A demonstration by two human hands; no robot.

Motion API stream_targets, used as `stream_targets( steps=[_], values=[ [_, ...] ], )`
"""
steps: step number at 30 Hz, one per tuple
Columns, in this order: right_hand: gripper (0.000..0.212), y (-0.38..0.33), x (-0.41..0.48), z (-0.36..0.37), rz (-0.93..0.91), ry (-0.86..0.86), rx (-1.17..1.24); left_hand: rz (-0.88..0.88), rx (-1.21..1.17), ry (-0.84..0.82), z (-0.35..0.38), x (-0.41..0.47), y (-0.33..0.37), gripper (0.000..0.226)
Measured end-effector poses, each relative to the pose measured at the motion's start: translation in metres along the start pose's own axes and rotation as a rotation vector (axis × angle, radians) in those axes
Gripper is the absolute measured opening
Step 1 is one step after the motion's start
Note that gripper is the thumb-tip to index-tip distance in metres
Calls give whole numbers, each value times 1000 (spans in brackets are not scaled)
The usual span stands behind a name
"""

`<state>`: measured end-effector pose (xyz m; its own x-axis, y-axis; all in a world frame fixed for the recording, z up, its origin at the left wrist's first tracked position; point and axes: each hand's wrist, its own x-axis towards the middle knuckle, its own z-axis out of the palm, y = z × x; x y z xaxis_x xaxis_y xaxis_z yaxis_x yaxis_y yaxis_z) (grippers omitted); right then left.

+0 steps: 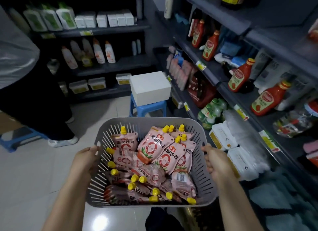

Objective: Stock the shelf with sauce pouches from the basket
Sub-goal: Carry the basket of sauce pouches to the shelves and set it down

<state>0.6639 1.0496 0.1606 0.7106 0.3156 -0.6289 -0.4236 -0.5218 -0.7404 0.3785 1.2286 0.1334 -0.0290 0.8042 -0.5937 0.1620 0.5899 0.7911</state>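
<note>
A grey slotted plastic basket (146, 123) is held level in front of me above the floor. It is full of several pink sauce pouches (155, 149) with yellow screw caps, piled loosely. My left hand (85, 159) grips the basket's left rim. My right hand (216, 160) grips its right rim. The dark shelf unit (215, 79) runs along my right, with red ketchup bottles (238, 75) standing on its middle level.
A white box (149, 87) sits on a blue stool (148, 107) straight ahead in the aisle. Another person (34, 99) in dark trousers stands at the left. White packs (239, 155) fill the lower right shelf. Back shelves hold bottles and tubs.
</note>
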Motion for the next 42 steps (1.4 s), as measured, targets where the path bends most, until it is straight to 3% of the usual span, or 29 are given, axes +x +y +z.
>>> stream_targets(
  steps=[12, 22, 28, 42],
  values=[
    [21, -145, 104, 57, -53, -62, 17, -22, -75, 23, 81, 91, 110, 26],
    [23, -246, 201, 144, -38, -72, 22, -52, -89, 30, 130, 223, 195, 29],
    [10, -296, 264, 189, -44, -48, 4, -28, -101, 29, 157, 289, 250, 33],
    [17, -403, 398, 275, -106, -145, -46, -105, -135, 179, 234, 412, 312, 43]
  ],
)
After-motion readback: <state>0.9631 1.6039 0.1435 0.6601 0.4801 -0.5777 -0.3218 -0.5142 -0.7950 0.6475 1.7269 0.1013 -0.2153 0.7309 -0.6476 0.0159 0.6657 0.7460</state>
